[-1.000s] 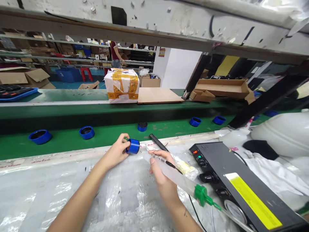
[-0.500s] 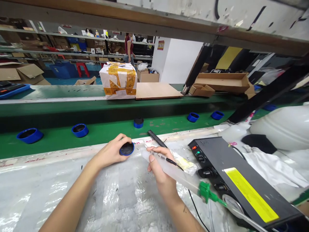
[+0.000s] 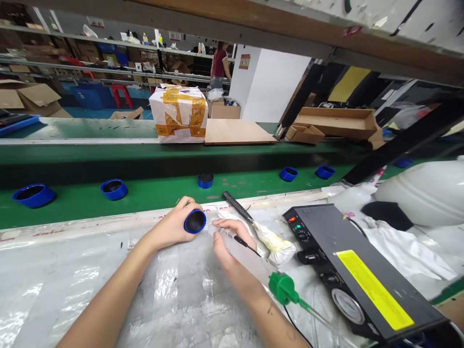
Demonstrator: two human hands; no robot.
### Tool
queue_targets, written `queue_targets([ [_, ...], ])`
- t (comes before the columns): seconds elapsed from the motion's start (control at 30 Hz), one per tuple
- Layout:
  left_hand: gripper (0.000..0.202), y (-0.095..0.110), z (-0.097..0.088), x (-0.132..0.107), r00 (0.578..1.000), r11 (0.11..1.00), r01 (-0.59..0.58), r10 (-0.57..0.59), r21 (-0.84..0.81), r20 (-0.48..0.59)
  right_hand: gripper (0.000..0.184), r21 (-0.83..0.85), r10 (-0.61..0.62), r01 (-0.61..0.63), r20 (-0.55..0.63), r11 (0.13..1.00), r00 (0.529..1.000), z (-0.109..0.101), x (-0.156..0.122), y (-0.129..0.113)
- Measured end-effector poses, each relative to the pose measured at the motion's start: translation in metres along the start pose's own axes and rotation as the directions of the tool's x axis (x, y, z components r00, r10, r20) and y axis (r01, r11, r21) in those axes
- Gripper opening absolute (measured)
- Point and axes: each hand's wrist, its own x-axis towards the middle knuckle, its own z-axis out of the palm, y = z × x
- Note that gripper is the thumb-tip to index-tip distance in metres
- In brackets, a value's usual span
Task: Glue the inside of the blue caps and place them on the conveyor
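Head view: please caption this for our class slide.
The left hand holds a blue-rimmed part; the right hand holds a translucent syringe, near a dark control box.

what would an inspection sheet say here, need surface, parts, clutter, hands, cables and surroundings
surface: bench under glossy, wrinkled clear plastic
parts: blue cylinder, dark inside, open end facing the camera; translucent syringe with green cap; other blue pieces spaced along the green strip
clutter: black-handled tool, white cloth, white jug
hands: left hand grips the cylinder; right hand holds the syringe; nozzle contact cannot be told
cables: black cable near the right forearm
surroundings: dark control box at right; taped box and a person beyond
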Motion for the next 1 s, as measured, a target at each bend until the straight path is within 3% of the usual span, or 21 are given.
queue_targets([
  [1.0,0.053,0.001,-0.001,0.001,1.000,0.997,-0.012,0.012,-0.079,0.010,0.013,0.057,0.009,-0.013,0.062,0.998,0.998,0.007,-0.010,0.003],
])
